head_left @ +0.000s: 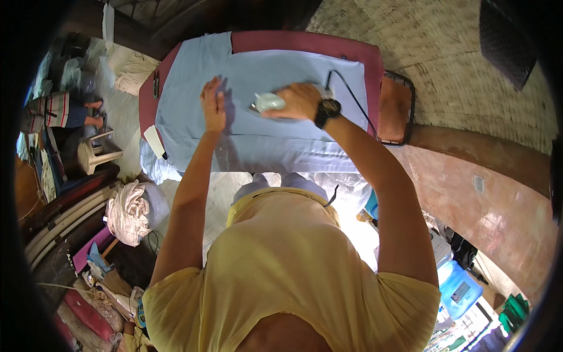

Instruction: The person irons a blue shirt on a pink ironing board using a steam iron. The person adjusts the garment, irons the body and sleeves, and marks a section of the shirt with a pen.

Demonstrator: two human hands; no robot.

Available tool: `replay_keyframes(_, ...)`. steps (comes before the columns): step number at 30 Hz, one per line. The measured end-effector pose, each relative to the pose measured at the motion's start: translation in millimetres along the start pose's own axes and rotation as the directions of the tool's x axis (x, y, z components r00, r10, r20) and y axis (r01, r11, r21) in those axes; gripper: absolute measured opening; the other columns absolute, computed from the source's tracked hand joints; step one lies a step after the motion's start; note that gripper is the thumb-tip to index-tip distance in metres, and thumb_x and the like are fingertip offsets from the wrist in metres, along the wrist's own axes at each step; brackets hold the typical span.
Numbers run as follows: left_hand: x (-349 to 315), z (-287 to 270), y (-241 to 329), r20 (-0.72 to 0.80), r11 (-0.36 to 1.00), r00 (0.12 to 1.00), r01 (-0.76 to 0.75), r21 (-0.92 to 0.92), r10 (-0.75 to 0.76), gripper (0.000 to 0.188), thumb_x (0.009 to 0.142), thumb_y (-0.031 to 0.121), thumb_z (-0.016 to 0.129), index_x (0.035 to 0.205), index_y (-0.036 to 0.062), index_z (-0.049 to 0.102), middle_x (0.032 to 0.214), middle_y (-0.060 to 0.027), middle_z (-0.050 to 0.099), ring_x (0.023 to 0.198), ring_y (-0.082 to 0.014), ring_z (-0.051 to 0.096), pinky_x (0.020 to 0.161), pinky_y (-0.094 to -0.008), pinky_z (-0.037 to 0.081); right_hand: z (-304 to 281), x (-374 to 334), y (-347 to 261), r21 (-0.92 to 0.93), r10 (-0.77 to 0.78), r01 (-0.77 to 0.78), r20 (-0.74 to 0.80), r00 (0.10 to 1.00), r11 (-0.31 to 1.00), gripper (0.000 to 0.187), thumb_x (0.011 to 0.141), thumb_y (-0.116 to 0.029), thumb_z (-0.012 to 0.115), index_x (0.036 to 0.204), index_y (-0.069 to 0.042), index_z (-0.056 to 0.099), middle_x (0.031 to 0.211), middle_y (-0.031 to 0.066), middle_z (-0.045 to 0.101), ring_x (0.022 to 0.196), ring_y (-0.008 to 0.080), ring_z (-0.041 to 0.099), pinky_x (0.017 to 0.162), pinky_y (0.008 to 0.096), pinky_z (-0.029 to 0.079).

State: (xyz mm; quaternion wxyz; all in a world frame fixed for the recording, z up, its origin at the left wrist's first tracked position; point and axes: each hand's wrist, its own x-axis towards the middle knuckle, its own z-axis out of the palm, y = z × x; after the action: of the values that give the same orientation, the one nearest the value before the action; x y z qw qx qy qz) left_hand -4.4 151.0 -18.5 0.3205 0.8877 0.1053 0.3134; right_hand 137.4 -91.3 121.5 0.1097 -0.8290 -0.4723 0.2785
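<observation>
A light blue shirt (193,97) lies spread over a padded ironing board (305,41) with a maroon cover. My right hand (300,101), a black watch on its wrist, is closed on the handle of a clothes iron (270,102) with a pale green-white front. The iron rests on the cloth, its tip toward the left, and is slightly blurred. Its dark cord (352,94) loops off to the right. My left hand (213,107) is at the cloth left of the iron, fingers stretched out and holding nothing.
A brown pad in a black metal frame (396,110) adjoins the board's right end. A white collar-like strip (155,141) sits at its left edge. Beyond are a wooden stool (97,152), a bundle of cloth (128,212) and another person's legs (82,111). A blue container (460,288) stands lower right.
</observation>
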Motion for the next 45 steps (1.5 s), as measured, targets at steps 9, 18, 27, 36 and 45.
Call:
replay_keyframes(9, -35.9, -143.1, -112.3, -0.392, 0.556, 0.807, 0.590, 0.586, -0.443, 0.053, 0.083, 0.043, 0.070, 0.117, 0.0051, 0.057, 0.118, -0.0198, 0.056, 0.112, -0.0347, 0.051, 0.091, -0.0490, 0.040, 33.5, -142.9, 98.0, -0.152, -0.190, 0.133, -0.474, 0.860, 0.979, 0.058, 0.072, -0.061, 0.073, 0.091, -0.006, 0.071, 0.070, 0.0127, 0.069, 0.062, 0.0290, 0.068, 0.057, 0.0376, 0.055)
replay_keyframes(18, -59.5, -161.8, -183.7, -0.145, 0.815, 0.803, 0.578, -0.047, -0.578, 0.024, 0.082, 0.014, 0.074, 0.090, 0.0045, 0.053, 0.076, -0.0014, 0.054, 0.069, -0.0116, 0.050, 0.064, -0.0269, 0.042, 51.7, -23.1, -32.6, -0.015, -0.145, 0.151, -0.398, 0.906, 0.988, 0.055, 0.079, -0.054, 0.070, 0.098, -0.003, 0.067, 0.075, 0.0182, 0.068, 0.068, 0.0362, 0.067, 0.062, 0.0436, 0.054)
replay_keyframes(27, -57.2, -176.8, -153.4, -0.225, 0.808, 0.776, 0.565, -0.166, -0.589, 0.027, 0.079, 0.004, 0.070, 0.103, 0.0022, 0.057, 0.096, -0.0082, 0.065, 0.085, -0.0192, 0.061, 0.077, -0.0314, 0.049, 74.0, 119.0, -172.8, -0.023, -0.211, 0.214, -0.306, 0.928, 0.977, 0.063, 0.083, -0.063, 0.059, 0.091, -0.001, 0.065, 0.077, 0.0226, 0.068, 0.074, 0.0396, 0.068, 0.066, 0.0467, 0.054)
replay_keyframes(36, -109.9, -150.2, -35.1, -0.103, 0.686, 0.698, 0.716, 0.127, -0.709, 0.018, 0.079, 0.021, 0.073, 0.079, 0.0040, 0.068, 0.078, -0.0129, 0.067, 0.073, -0.0276, 0.065, 0.067, -0.0381, 0.051, 70.9, 139.0, -198.6, -0.013, -0.228, 0.230, -0.189, 0.955, 0.973, 0.067, 0.081, -0.068, 0.059, 0.098, -0.004, 0.067, 0.084, 0.0246, 0.068, 0.080, 0.0429, 0.066, 0.071, 0.0508, 0.052)
replay_keyframes(45, -125.3, -135.2, -36.6, -0.226, 0.681, 0.684, 0.725, 0.104, -0.694, 0.016, 0.074, 0.019, 0.076, 0.076, 0.0052, 0.067, 0.073, -0.0105, 0.065, 0.069, -0.0280, 0.063, 0.066, -0.0394, 0.050, 61.0, 125.7, -197.3, -0.094, -0.254, 0.244, -0.114, 0.961, 0.965, 0.069, 0.079, -0.070, 0.058, 0.097, -0.004, 0.069, 0.084, 0.0254, 0.068, 0.081, 0.0430, 0.066, 0.072, 0.0499, 0.052)
